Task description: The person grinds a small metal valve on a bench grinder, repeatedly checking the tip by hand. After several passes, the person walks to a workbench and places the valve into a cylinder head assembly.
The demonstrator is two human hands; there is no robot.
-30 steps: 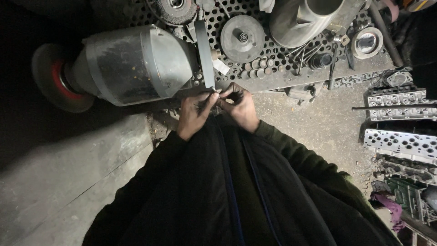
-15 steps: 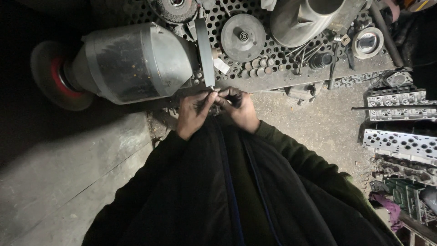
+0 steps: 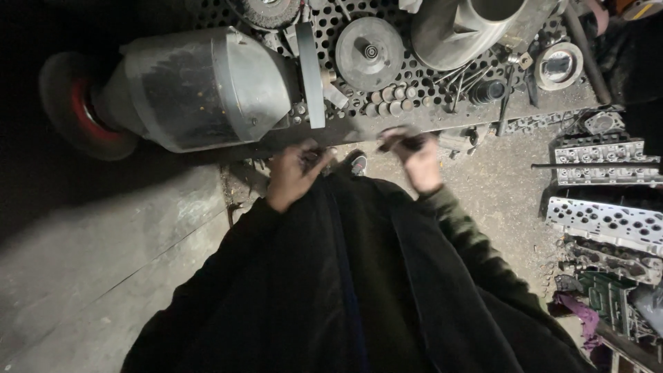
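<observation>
My left hand [image 3: 293, 174] is below the front edge of the perforated metal bench [image 3: 442, 114], fingers curled. I cannot tell whether anything is in them. My right hand [image 3: 416, 157] is a little to the right, blurred, with its fingers closed on a small dark part [image 3: 399, 140] just under the bench edge. The two hands are apart. Dark sleeves and a dark jacket fill the lower middle of the view. A shoe tip [image 3: 357, 164] shows between the hands.
A large grey metal cylinder [image 3: 207, 90] with a red-centred wheel [image 3: 77, 107] lies on the bench at left. A flat bar [image 3: 311, 65], a round disc [image 3: 369, 50], a wide metal tube [image 3: 469, 27] and a ring [image 3: 558, 65] lie farther back. Engine cylinder heads [image 3: 606, 222] are stacked at right.
The hands were together on the small dark part below the bench edge. Now they are apart: the right has moved right with the part, and the left has moved slightly left and down.
</observation>
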